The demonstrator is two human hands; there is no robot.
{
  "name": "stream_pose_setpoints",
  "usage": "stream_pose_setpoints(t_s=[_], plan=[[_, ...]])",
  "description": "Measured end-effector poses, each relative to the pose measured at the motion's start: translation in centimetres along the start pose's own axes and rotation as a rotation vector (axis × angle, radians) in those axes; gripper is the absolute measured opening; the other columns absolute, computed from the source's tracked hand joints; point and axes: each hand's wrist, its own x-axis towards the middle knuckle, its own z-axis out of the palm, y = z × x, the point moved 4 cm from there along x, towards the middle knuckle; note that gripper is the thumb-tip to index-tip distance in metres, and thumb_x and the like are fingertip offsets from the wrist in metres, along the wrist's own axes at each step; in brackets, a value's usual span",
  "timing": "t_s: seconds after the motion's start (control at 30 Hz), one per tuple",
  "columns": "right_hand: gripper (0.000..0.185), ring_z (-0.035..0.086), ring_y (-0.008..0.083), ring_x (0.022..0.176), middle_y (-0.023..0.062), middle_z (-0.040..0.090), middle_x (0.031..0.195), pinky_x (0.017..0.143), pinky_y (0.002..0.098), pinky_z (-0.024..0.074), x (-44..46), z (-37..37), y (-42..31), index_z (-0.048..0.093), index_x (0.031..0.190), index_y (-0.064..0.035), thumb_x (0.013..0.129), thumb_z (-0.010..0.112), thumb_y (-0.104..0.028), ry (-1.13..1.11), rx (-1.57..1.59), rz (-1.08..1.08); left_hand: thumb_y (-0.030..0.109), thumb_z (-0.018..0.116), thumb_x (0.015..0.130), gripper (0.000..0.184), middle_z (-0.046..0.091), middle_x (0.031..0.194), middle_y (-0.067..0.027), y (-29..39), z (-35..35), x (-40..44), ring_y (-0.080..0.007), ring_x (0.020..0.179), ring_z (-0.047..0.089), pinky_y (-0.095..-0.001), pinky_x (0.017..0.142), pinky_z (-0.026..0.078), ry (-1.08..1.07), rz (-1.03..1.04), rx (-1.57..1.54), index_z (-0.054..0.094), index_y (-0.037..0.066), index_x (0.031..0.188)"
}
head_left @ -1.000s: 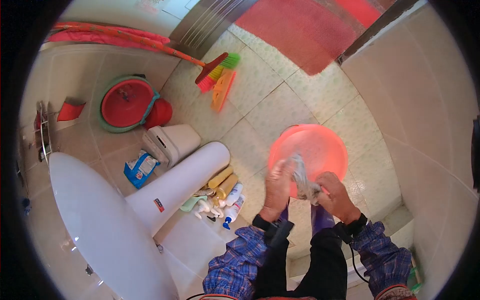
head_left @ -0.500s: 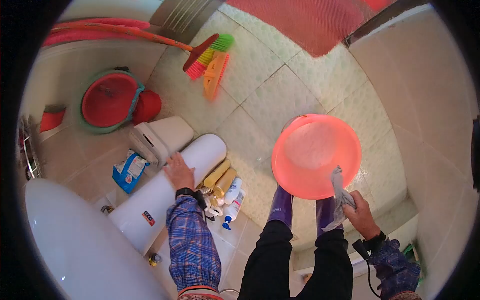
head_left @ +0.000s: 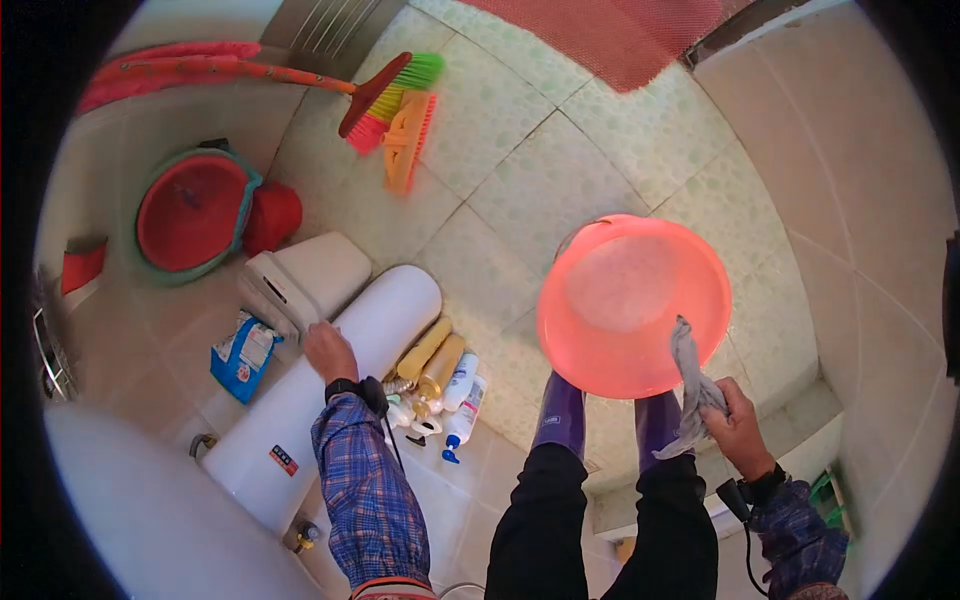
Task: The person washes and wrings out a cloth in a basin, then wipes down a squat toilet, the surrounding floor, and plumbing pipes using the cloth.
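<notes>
My right hand (head_left: pixel 735 428) is closed around a wet grey cloth (head_left: pixel 688 385), beside the right edge of a pink basin (head_left: pixel 560 340). The cloth's upper end hangs over the basin's rim. Cloudy, whitish water (head_left: pixel 622 285) is in the basin, which stands in front of my purple boots. My left hand (head_left: pixel 330 352) is at the far edge of a long white cylindrical tank (head_left: pixel 390 310), close to the lower corner of a beige bin (head_left: pixel 322 268). Its fingers bend down and their tips are hidden, so I cannot tell whether they grip anything.
Several bottles (head_left: pixel 440 370) lie beside the tank, and a blue-and-white packet (head_left: pixel 243 355) lies left of it. A red basin (head_left: pixel 190 215), a broom (head_left: pixel 375 95) and an orange brush head (head_left: pixel 405 142) are farther off. A red mat (head_left: pixel 630 40) lies at the top.
My left hand has shifted slightly left and down, from spread fingers on the tank to bent fingers near the bin. The right hand keeps hold of the cloth. The view has shifted slightly.
</notes>
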Motion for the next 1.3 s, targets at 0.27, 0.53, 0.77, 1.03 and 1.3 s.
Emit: stream_pose_setpoints(t_s=[0.27,0.53,0.77,1.03,1.3], plan=[[0.022,0.053,0.0096,0.084,0.0017,0.054,0.094,0.075,0.0271,0.0462,0.1,-1.0,-0.5,0.051,0.111,-0.0021,0.090,0.056,-0.007,0.086,0.211,0.044,0.012,0.055,0.088,0.014,0.064,0.088,-0.0114,24.4,-5.7,-1.0,-0.0247,0.086,0.061,-0.0363,0.080,0.049,-0.653,-0.161,-1.125,0.064,0.003,0.093],[0.029,0.056,0.0119,0.099,0.0058,0.059,0.109,0.089,0.0283,0.0464,0.1,0.2,-2.3,0.051,0.117,-0.0010,0.090,0.059,-0.007,0.077,0.468,0.030,0.017,0.070,0.086,0.036,0.063,0.101,-0.0129,44.8,-21.7,-6.9,-0.0205,0.101,0.060,-0.0347,0.087,0.048,-1.074,0.299,-1.772,0.062,0.000,0.116],[0.027,0.058,0.0134,0.101,0.0060,0.062,0.108,0.091,0.0301,0.0471,1.5,1.3,-2.1,0.054,0.116,0.0005,0.092,0.057,-0.009,-0.018,0.488,0.019,0.009,0.065,0.087,0.029,0.064,0.104,-0.0102,40.1,-20.2,-5.5,-0.0206,0.099,0.061,-0.0321,0.086,0.048,-0.930,0.249,-1.827,0.063,-0.001,0.115],[0.037,0.057,0.0160,0.106,0.0070,0.058,0.113,0.093,0.0319,0.0471,4.4,4.9,-4.1,0.049,0.123,0.0004,0.088,0.058,-0.007,-0.022,0.936,0.020,0.005,0.055,0.091,0.020,0.062,0.098,0.0000,36.8,-18.0,-5.1,-0.0078,0.092,0.057,-0.0235,0.086,0.045,-1.000,-0.353,-1.949,0.065,-0.002,0.108],[0.043,0.052,0.0101,0.101,0.0015,0.050,0.109,0.088,0.0289,0.0452,6.6,5.8,-5.3,0.043,0.122,-0.0072,0.085,0.064,-0.002,-0.215,0.577,-0.041,0.009,0.056,0.095,0.017,0.062,0.090,0.0023,33.5,-19.4,-2.4,-0.0058,0.079,0.056,-0.0214,0.075,0.047,-1.043,-0.551,-1.929,0.065,-0.002,0.105]])
